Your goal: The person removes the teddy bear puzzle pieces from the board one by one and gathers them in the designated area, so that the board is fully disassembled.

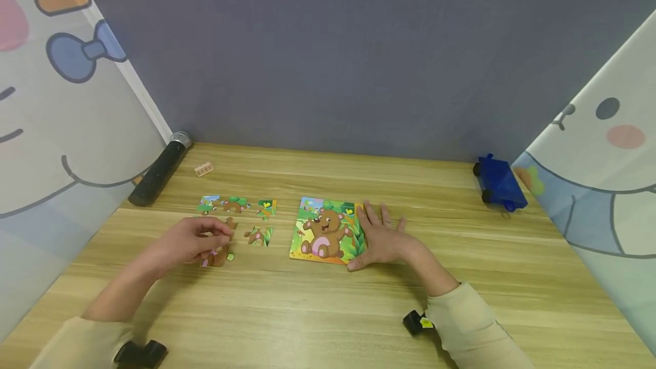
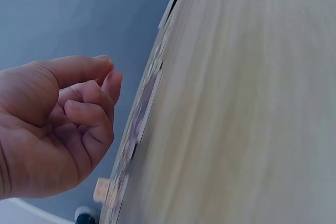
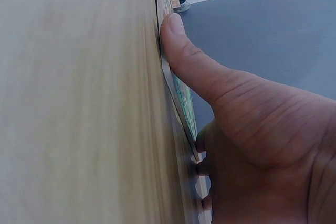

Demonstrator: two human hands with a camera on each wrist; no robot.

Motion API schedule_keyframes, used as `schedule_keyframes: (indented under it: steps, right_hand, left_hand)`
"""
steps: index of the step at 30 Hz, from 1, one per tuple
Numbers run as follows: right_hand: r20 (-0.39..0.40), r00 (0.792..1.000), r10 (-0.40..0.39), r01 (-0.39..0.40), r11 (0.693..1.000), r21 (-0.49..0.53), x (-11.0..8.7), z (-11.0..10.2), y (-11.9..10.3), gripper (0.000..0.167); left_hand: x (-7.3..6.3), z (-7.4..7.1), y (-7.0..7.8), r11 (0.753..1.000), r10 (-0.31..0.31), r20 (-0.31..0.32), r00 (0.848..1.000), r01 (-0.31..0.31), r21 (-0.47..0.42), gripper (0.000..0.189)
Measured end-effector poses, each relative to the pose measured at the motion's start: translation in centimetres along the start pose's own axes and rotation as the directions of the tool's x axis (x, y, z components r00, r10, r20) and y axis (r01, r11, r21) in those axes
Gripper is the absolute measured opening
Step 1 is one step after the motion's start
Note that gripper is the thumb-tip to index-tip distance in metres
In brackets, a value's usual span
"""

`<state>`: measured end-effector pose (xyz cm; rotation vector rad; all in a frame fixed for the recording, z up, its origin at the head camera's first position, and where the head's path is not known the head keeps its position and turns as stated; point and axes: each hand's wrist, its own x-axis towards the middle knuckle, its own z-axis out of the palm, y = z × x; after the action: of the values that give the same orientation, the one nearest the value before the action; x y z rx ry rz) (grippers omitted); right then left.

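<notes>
My left hand (image 1: 197, 238) hovers over loose bear puzzle pieces (image 1: 215, 258), its fingers curled and partly covering them. In the left wrist view, the left thumb and index tip nearly meet and no piece shows between them. Other puzzle pieces (image 1: 260, 236) lie just right of those fingers, with a row of pieces (image 1: 234, 204) behind. A square bear picture board (image 1: 323, 232) lies flat to the right of the pieces. My right hand (image 1: 381, 241) rests at its right edge with fingers spread, thumb near the front corner.
A black microphone (image 1: 161, 169) leans at the back left, next to a small pinkish block (image 1: 204, 169). At the back right stands a blue toy cart (image 1: 499, 183). A grey wall panel (image 1: 328, 61) closes off the back of the wooden table (image 1: 307, 312).
</notes>
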<state>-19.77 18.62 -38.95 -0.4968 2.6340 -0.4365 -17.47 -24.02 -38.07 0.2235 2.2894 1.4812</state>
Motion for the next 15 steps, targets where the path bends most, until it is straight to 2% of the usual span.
schedule_keyframes:
  steps: [6, 11, 15]
  right_hand:
    - [0.001, 1.0, 0.002, -0.002, 1.0, -0.005, 0.0, 0.0, 0.0, 0.135]
    - [-0.002, 1.0, 0.006, -0.006, 1.0, -0.018, 0.0, 0.0, -0.1, 0.136]
    - [-0.004, 1.0, 0.007, -0.007, 1.0, -0.021, -0.1, -0.1, -0.1, 0.136]
  left_hand:
    - [1.7, 2.3, 1.0, 0.998, 0.062, 0.069, 0.996, -0.063, 0.009, 0.027]
    - [3.0, 4.3, 1.8, 0.992, 0.098, 0.095, 0.991, -0.105, 0.071, 0.023]
    - [4.0, 5.7, 2.3, 0.99, 0.115, 0.12, 0.986, -0.123, 0.063, 0.023]
